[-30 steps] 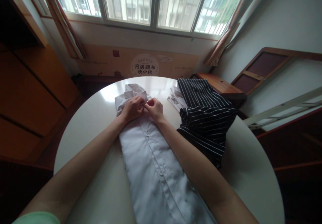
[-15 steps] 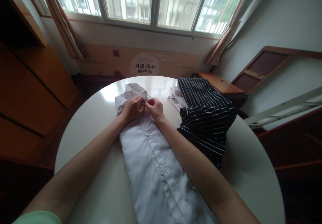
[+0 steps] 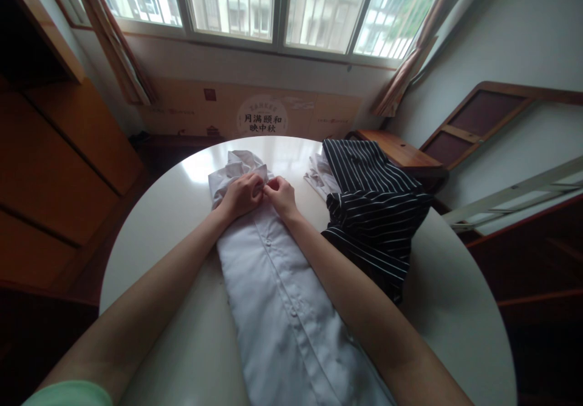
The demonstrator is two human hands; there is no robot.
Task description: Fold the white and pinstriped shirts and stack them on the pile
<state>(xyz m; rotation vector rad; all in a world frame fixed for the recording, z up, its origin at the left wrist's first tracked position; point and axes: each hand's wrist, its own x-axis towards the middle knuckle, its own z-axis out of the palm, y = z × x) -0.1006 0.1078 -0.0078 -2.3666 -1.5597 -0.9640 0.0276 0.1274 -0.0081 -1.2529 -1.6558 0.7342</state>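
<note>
A white button-up shirt point(image 3: 277, 309) lies lengthwise on the round table, its collar end bunched at the far side and its button front facing up. My left hand point(image 3: 246, 192) is closed on the shirt's front near the collar. Right beside it, my right hand point(image 3: 279, 193) pinches the same front strip between thumb and finger. The fingertips of both hands meet there, and whatever button lies between them is hidden. Further down the front, two buttons show, done up along the strip.
On the right side of the glossy white table point(image 3: 155, 236) lies a black garment with white stripes point(image 3: 373, 205), partly over a pale crumpled cloth point(image 3: 320, 175). A wooden chair point(image 3: 401, 151) stands behind it. Wooden cabinets point(image 3: 68, 169) are at the left, windows beyond.
Hardly anything differs. Both hands stay pinched at the same spot on the shirt's front, and the view has shifted very slightly.
</note>
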